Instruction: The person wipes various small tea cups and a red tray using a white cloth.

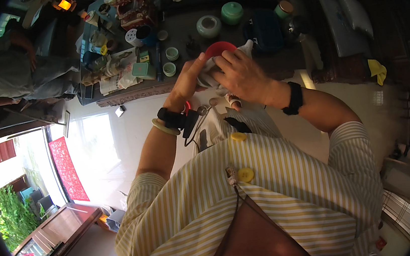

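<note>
At the near edge of the dark table both my hands are closed around a whitish cloth (207, 80). My left hand (190, 80) grips it from the left, thumb side up. My right hand (243, 74) presses its bent fingers into the cloth, and a pale corner sticks out past the knuckles. Whether something small is wrapped inside the cloth is hidden by my fingers. Just beyond my hands is a red bowl (220, 48), partly covered by them. Two small pale green cups (172, 54) (169, 70) stand to the left of my left hand.
A round grey-green jar (208, 26), a lidded green pot (232, 13) and a dark blue case (266, 31) stand farther back. Left are a green tin (143, 71), newspaper (116, 80) and a dark mug (146, 34). A person (16, 68) sits beyond the table's left end.
</note>
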A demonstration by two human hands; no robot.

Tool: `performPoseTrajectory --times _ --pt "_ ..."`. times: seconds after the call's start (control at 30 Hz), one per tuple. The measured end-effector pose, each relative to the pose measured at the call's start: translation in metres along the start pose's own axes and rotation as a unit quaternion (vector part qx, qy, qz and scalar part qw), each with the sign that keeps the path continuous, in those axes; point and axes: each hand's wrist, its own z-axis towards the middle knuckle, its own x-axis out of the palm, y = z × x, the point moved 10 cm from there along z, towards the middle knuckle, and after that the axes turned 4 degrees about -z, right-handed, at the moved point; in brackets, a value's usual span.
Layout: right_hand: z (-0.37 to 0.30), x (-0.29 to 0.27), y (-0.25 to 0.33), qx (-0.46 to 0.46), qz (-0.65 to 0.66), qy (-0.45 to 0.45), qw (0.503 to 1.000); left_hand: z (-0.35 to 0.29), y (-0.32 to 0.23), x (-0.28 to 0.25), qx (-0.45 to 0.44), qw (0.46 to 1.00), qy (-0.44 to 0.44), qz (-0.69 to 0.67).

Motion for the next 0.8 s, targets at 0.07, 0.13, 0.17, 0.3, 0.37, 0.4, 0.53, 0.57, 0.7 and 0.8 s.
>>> performPoseTrajectory --times 0.07,0.13,0.17,0.3,0.37,0.4,0.53,0.57,0.7,0.8 --pt "-0.001 0.006 -0.003 0.057 0.099 0.032 0.993 0.004 -0.002 -0.005 0.045 0.999 -0.026 0.010" --pt "-0.002 0.010 -0.007 0.122 0.235 0.028 0.964 0.004 -0.016 -0.006 0.124 0.990 -0.046 0.042" --pt "-0.003 0.015 -0.009 0.158 0.322 0.009 0.933 0.001 -0.026 -0.005 0.177 0.980 -0.053 0.068" --pt "-0.009 0.036 -0.018 0.264 0.599 -0.021 0.756 -0.002 -0.046 0.000 0.257 0.959 -0.067 0.098" --pt "-0.008 0.023 -0.021 0.208 0.497 -0.053 0.841 0.005 -0.033 0.005 0.151 0.986 -0.042 0.051" --pt "-0.011 0.009 -0.021 0.139 0.365 -0.076 0.918 0.008 -0.026 0.008 0.097 0.995 -0.026 0.028" --pt "-0.019 0.001 -0.022 0.004 0.133 -0.077 0.988 0.001 0.015 0.018 -0.128 0.982 -0.029 -0.136" --pt "-0.021 -0.002 -0.021 -0.002 0.138 -0.087 0.987 0.000 0.014 0.018 -0.156 0.980 -0.044 -0.117" --pt "-0.017 0.005 -0.023 0.100 0.276 -0.049 0.955 0.009 0.007 0.020 -0.105 0.977 -0.067 -0.171" --pt "-0.018 0.036 -0.025 0.261 0.537 -0.048 0.801 0.017 -0.019 0.005 0.121 0.989 -0.049 0.067"
